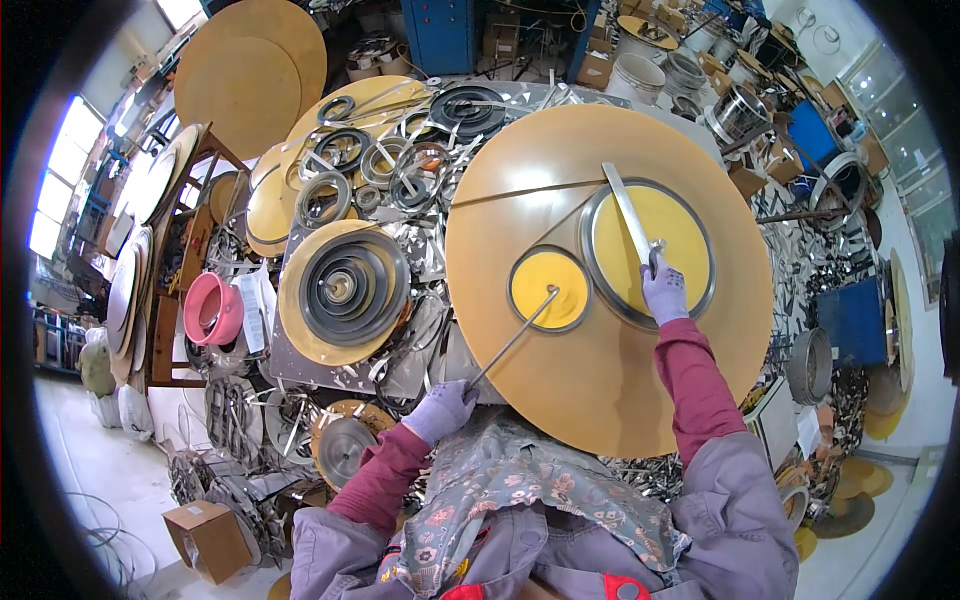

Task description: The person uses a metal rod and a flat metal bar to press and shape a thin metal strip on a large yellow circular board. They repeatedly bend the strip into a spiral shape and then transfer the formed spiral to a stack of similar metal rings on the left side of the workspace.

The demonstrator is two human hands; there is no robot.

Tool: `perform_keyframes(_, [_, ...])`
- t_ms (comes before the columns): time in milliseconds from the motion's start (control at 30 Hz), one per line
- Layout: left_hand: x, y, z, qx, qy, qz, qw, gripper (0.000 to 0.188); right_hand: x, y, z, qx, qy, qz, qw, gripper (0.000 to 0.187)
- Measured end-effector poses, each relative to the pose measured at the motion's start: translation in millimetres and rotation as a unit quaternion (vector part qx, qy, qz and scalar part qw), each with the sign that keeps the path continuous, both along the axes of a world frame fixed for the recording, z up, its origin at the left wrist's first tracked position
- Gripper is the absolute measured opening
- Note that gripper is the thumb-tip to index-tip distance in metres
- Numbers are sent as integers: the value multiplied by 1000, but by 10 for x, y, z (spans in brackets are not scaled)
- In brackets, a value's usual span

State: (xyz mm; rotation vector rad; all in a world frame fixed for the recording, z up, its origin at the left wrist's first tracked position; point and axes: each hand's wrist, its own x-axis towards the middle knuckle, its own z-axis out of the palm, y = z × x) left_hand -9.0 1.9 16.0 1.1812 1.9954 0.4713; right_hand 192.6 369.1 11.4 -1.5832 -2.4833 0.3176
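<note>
1. Silvery metal, by the look of it: flat bar [627,210] slanting across the upper part of a large yellow disc [683,235], on a broad tan round board [610,400]. Small fitting near its lower end.
2. Right hand [664,288], gloved, closes around that lower end. Judged stiff, moderate in weight; smooth faces may slip in a knit glove. Best hold: lower end by the fitting, fingers wrapped well round.
3. Thin metal rod [513,337] runs from the small yellow disc [537,277] down toward the wearer. Left hand [441,411], also gloved, is clenched on the near end. Probably light and rigid; grasp suits the near end, where the whole palm can wrap it.
4. Metal rings edge both yellow discs. Thin dark strip [540,192] crosses the board toward the bar's upper end; likely springy, perhaps sharp-edged, so best pinched flat rather than slid through fingers.
5. Board probably stiff but awkward, being so wide; two-handed rim hold would suit.
6. Left of the board, on the grey counter [305,362]: stepped dark rings [341,287] on a yellow disc, loose rings and pale scraps beyond.
7. Farther left, pink container [230,312]; lower left, cardboard box [210,540] on the floor.
</note>
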Motion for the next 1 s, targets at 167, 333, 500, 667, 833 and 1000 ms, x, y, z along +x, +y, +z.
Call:
perform_keyframes(167, [-4,-35,-77,13,1,-9,1000,30,25,28,-75,35,-15,18,999,34])
perform_keyframes(333, [-45,7,-42,-22,-5,3,1000,30,32,37,-101,24,-13,14,1000,35])
perform_keyframes(500, [-51,-7,-49,-6,-5,4,1000,32,10,51,-58,-12,-17,4,1000,36])
perform_keyframes(667, [-29,-2,-24,1,-8,-7,1000,31,79,147,-171,-6,-10,10,1000,36])
perform_keyframes(833, [-53,-24,-40,-16,-6,-10,1000,29,18,89,-66,-15,-18,15,1000,39])
perform_keyframes(1000, [-38,-18,7,-19,-9,-8,1000,29,55,127,-152,-13,-31,1,999,40])
